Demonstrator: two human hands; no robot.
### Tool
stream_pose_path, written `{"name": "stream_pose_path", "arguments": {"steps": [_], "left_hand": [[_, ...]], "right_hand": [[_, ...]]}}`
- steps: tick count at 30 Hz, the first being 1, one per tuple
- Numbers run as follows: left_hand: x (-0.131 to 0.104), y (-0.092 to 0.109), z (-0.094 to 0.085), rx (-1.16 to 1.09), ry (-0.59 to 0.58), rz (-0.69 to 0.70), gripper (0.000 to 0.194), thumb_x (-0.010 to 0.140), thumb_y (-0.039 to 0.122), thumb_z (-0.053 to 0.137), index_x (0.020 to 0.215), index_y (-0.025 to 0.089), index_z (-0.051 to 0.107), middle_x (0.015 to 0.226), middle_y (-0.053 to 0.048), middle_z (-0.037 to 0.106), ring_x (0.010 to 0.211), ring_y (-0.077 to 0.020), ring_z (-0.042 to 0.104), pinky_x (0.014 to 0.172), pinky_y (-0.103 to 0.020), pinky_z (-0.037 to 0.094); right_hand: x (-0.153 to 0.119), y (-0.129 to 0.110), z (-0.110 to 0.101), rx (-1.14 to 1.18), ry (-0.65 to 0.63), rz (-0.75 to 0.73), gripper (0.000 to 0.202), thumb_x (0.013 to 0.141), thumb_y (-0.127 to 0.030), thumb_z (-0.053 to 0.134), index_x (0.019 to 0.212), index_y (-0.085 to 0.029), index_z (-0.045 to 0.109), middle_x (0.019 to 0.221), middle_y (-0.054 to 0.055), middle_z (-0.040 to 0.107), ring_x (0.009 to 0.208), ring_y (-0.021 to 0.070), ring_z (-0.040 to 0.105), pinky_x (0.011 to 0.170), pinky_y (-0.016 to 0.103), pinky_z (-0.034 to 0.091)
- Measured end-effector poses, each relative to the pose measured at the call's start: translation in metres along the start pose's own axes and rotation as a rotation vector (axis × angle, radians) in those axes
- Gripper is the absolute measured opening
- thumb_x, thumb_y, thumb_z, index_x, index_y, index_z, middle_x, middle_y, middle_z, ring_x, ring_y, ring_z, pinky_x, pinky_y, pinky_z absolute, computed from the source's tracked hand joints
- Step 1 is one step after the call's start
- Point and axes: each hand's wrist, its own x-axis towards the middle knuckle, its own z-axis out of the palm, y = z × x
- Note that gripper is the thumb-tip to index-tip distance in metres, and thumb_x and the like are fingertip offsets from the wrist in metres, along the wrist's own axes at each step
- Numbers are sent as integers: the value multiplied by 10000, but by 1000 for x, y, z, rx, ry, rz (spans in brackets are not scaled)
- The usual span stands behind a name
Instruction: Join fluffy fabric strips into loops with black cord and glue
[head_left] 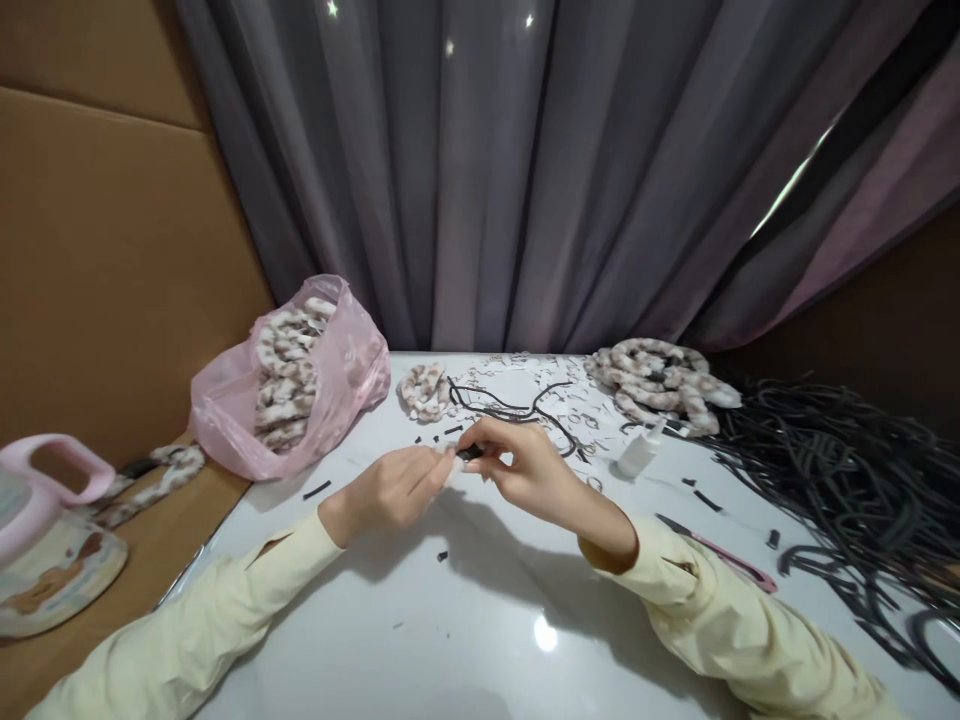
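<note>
Over the middle of the white table, my left hand and my right hand meet fingertip to fingertip. A small black piece is pinched in my right fingers. Closed too, my left fingers grip something small and whitish, mostly hidden, right against the black piece. Just behind the hands lie short black bits and long black cords. One more black scrap rests on the table in front of them.
At left, a pink plastic bag holds fluffy brown-and-white coils, beside a pink-handled jug. Rightward are a small white bottle, a pink-handled pointed tool, a fluffy coil pile and a heap of black cords. Curtains hang behind.
</note>
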Motion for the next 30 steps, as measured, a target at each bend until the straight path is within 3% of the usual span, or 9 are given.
{"name": "stream_pose_path", "arguments": {"steps": [3, 5, 7, 10, 14, 17, 22, 26, 30], "left_hand": [[15, 5, -16, -212, 20, -165, 278, 850, 153, 424, 1122, 154, 482, 774, -76, 611, 676, -191, 571, 615, -319, 463], [26, 9, -26, -423, -10, -504, 199, 861, 261, 459, 1002, 159, 554, 771, -61, 605, 614, -159, 538, 590, -286, 447], [36, 12, -33, -663, -102, -788, 296, 906, 336, 367, 826, 165, 594, 646, -14, 554, 527, -130, 485, 517, -248, 402], [44, 11, -36, -892, -197, -987, 411, 885, 431, 387, 657, 160, 595, 576, 0, 502, 523, -129, 453, 470, -227, 342], [47, 9, -37, -1119, -326, -1092, 386, 838, 473, 462, 801, 146, 663, 583, -3, 534, 449, -103, 390, 398, -213, 281], [50, 12, -42, -1202, -341, -1127, 348, 838, 431, 496, 923, 136, 662, 679, -27, 596, 497, -103, 425, 437, -207, 309], [55, 18, -49, -1187, -290, -1140, 280, 837, 365, 538, 807, 112, 653, 727, -30, 621, 586, -98, 468, 525, -204, 335], [52, 23, -46, -1167, -201, -1174, 312, 819, 393, 564, 951, 119, 632, 795, -53, 664, 629, -122, 531, 530, -210, 363], [51, 32, -44, -1067, -83, -1223, 285, 802, 342, 588, 987, 126, 599, 707, -24, 657, 644, -134, 571, 543, -205, 393]], "right_hand": [[-2, -6, -5, -80, 59, -134, 169, 764, -61, 517, 859, -188, 573, 741, 5, 644, 605, 106, 557, 569, 207, 425], [-3, -9, -6, -84, 56, -198, 185, 784, -52, 488, 882, -193, 558, 802, 21, 653, 673, 120, 584, 606, 218, 446], [-3, -11, -7, -81, 46, -268, 183, 814, -57, 470, 908, -195, 544, 857, 38, 653, 756, 136, 599, 661, 236, 469], [-4, -14, -6, -97, 24, -342, 197, 828, -53, 463, 950, -197, 520, 880, 47, 642, 808, 148, 598, 708, 255, 484], [-6, -14, -2, -97, -15, -304, 269, 794, -38, 473, 1005, -198, 428, 866, 48, 616, 742, 145, 592, 646, 248, 485], [-8, -12, 0, -40, -31, -280, 385, 784, -32, 489, 1095, -203, 340, 910, 50, 617, 725, 131, 600, 637, 240, 489], [-8, -7, 5, -132, 90, -369, 442, 788, -44, 501, 1174, -196, 346, 942, 70, 614, 752, 146, 609, 652, 278, 511], [-8, -10, 8, -268, 203, -537, 370, 837, -56, 459, 1172, -186, 366, 893, 68, 637, 749, 148, 623, 660, 288, 526], [-9, -9, 11, -289, 250, -562, 347, 856, -47, 415, 1177, -162, 355, 819, 55, 623, 686, 135, 622, 588, 252, 532]]}}
